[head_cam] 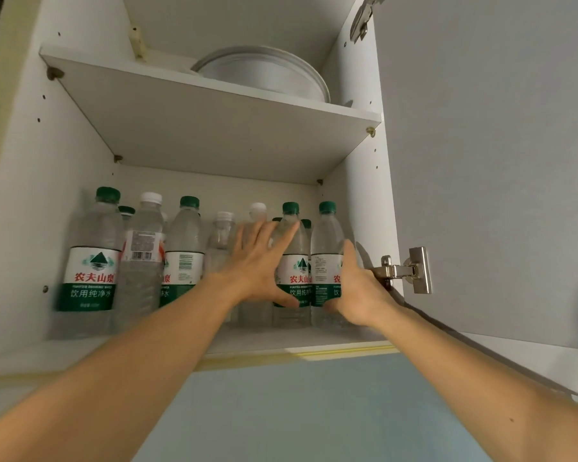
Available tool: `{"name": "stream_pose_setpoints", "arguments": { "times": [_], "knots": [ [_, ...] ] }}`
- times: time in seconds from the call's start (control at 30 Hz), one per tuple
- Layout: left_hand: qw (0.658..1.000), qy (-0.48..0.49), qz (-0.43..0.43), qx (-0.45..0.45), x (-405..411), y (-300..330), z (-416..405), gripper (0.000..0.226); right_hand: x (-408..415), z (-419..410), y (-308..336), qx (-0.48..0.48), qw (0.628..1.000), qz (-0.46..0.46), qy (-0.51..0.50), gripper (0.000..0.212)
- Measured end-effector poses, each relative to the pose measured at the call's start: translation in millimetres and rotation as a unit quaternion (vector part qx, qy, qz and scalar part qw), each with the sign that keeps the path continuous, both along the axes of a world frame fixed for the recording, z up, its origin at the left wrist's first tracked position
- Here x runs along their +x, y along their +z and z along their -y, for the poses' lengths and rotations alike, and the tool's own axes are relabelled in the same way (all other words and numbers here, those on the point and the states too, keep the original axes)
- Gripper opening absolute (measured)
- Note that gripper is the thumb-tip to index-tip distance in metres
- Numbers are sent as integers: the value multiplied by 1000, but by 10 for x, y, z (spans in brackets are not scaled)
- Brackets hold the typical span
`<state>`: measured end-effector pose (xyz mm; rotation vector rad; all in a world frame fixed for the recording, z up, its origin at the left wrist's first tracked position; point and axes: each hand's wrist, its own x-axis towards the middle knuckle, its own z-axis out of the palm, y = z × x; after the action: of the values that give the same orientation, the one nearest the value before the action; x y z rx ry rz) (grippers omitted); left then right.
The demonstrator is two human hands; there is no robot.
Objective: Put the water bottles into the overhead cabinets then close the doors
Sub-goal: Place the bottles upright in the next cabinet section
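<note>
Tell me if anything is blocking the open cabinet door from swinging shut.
Yes. The right hand reaches past the cabinet's front edge beside the silver hinge, touching the rightmost green-capped clear plastic water bottle. Both forearms cross the opening, so the grey door cannot close until they withdraw.

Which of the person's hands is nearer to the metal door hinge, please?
Right. The right hand is just left of the hinge, beside the rightmost bottle; the left hand is farther left, among the bottles.
</note>
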<state>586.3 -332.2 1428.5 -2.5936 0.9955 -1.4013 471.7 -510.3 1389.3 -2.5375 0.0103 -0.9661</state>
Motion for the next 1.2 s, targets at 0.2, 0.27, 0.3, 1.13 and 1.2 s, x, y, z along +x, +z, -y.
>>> {"name": "stream_pose_setpoints", "arguments": {
  "times": [0.2, 0.27, 0.3, 1.13, 1.2],
  "knots": [
    [1000, 2, 24, 9, 142, -14, 58, 147, 196, 41, 60, 15, 1000, -15, 3, 111],
    [999, 5, 38, 11, 176, -46, 47, 144, 253, 35, 67, 4, 1000, -18, -4, 109],
    [999, 7, 45, 12, 186, -57, 46, 143, 277, 32, 71, 0, 1000, -18, -6, 108],
    [995, -75, 31, -56, -165, 25, -286, 111, -87, -114, 34, -38, 998, 39, -1, 64],
    [989, -118, 7, -91, -491, 11, -341, 101, -481, -199, 56, -51, 996, 68, -15, 59]
  ]
}}
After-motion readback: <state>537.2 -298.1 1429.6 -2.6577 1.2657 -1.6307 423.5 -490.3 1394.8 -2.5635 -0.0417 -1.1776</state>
